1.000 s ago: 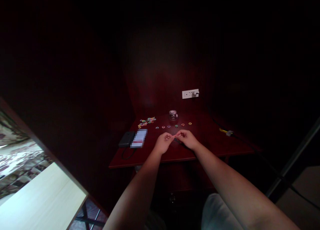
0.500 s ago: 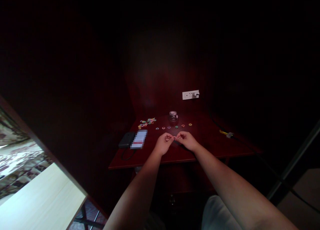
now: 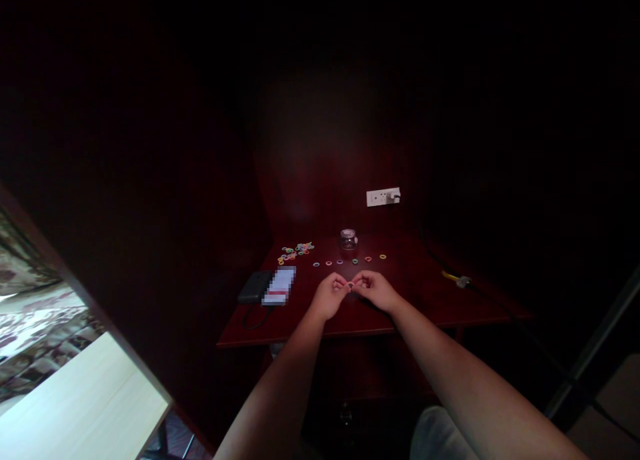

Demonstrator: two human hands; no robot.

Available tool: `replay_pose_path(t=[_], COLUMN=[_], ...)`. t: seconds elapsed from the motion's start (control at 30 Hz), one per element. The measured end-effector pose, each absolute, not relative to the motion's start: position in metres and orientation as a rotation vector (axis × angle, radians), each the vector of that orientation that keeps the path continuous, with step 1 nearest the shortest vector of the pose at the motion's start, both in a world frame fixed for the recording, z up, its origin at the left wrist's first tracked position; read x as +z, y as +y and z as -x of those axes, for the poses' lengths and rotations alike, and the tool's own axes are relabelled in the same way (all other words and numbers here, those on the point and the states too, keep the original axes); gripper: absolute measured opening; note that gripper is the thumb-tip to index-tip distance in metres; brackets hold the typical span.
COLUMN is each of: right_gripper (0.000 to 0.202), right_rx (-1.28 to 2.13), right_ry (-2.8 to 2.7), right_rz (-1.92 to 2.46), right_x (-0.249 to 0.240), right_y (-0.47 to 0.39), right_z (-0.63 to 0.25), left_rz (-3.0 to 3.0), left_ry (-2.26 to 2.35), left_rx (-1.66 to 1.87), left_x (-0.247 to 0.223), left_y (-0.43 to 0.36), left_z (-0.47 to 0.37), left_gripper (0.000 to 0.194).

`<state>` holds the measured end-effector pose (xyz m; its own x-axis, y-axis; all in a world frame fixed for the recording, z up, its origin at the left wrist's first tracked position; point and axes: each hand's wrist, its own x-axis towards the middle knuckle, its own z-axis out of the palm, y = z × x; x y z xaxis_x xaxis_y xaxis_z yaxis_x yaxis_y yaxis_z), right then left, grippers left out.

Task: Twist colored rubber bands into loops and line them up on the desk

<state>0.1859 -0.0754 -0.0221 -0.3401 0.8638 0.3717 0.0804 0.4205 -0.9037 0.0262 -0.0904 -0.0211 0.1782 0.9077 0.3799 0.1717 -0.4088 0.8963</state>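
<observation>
Between the fingertips of both hands is a small pink ring-shaped band (image 3: 351, 285). My left hand (image 3: 331, 295) pinches its left side and my right hand (image 3: 375, 291) pinches its right side, over the front part of the dark red table (image 3: 310, 320). Beyond them several coloured bands lie in a spaced row, among them a green band (image 3: 355, 261), an orange-red band (image 3: 368, 259) and a yellow band (image 3: 383, 257). Behind the row stands a clear jar (image 3: 349, 240). A loose pile of mixed bands (image 3: 298, 251) lies at the back left.
At the left of the table are a phone (image 3: 279, 286) with a blurred screen and a black power bank (image 3: 255, 287) with a cable. A wall socket (image 3: 383, 197) holds a plug. A yellow cable end (image 3: 450, 276) lies at the right.
The whole view has shifted slightly, so the table and hands appear a little lower. Both hands still hold the pink band, now partly covered by fingers.
</observation>
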Motion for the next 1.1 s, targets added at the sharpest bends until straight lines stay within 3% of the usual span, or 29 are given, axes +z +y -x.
replay_pose_path(t=[0.3,0.53,1.1], right_gripper=[0.028,0.026,0.027], right_rx=[0.901,0.93,0.854], right_ry=[-1.753,-1.75,-1.802], right_rz=[0.924,0.935,0.947], right_x=[-0.0196,-0.0206,-0.0208], right_y=[-0.0754,-0.0764,-0.0769], right_z=[-0.1884,-0.1885,-0.1896], left_rz=[-1.73,-1.693,-1.712], left_ry=[0.923,0.944,0.918], left_rx=[1.215,1.255,1.239], left_x=[-0.0213,-0.0198,-0.023], left_y=[-0.0927,-0.0915,-0.0903], left_z=[-0.0272,-0.0272,-0.027], left_gripper=[0.025,0.017,0.031])
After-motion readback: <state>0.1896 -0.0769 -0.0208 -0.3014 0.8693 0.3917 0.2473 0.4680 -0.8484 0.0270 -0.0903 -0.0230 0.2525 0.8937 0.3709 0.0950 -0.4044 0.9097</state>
